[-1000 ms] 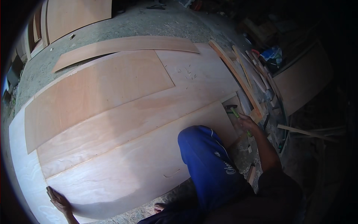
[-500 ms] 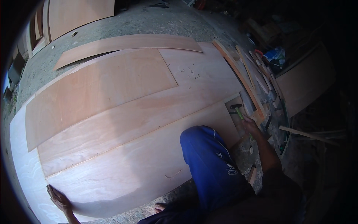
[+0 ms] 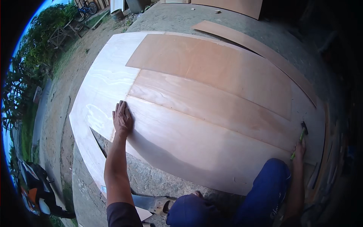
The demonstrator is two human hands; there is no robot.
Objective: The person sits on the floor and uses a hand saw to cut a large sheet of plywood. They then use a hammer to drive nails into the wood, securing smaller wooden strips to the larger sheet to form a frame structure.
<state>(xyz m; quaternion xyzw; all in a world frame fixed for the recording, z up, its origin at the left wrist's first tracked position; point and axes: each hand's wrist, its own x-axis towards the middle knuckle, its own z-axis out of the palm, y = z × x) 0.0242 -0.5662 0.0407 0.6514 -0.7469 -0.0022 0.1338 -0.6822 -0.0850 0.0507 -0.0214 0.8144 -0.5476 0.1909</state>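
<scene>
My left hand (image 3: 123, 119) lies flat, fingers stretched out, near the left end of a pale plywood panel (image 3: 181, 132). It rests by the edge where the panel meets a larger, lighter plywood sheet (image 3: 100, 77) underneath. At the far right, my right hand (image 3: 300, 148) is closed round the green handle of a hammer (image 3: 304, 128). The dark hammer head is above the sheet, close to a few small nails; I cannot tell whether it touches the wood. A long seam runs between the near panel and a middle strip (image 3: 211, 100).
A browner plywood piece (image 3: 215, 66) lies beyond the strip, with a narrow curved strip (image 3: 261, 53) behind it. Near my knees is a handsaw (image 3: 149, 203). Wooden battens (image 3: 323, 151) lie at the right edge. A motorcycle (image 3: 39, 189) stands at the left.
The view has swung left, bringing the yard, motorcycle and handsaw into sight. My right hand has carried the hammer farther from me, past the seam's right end. My left hand stays flat near the panel's left end.
</scene>
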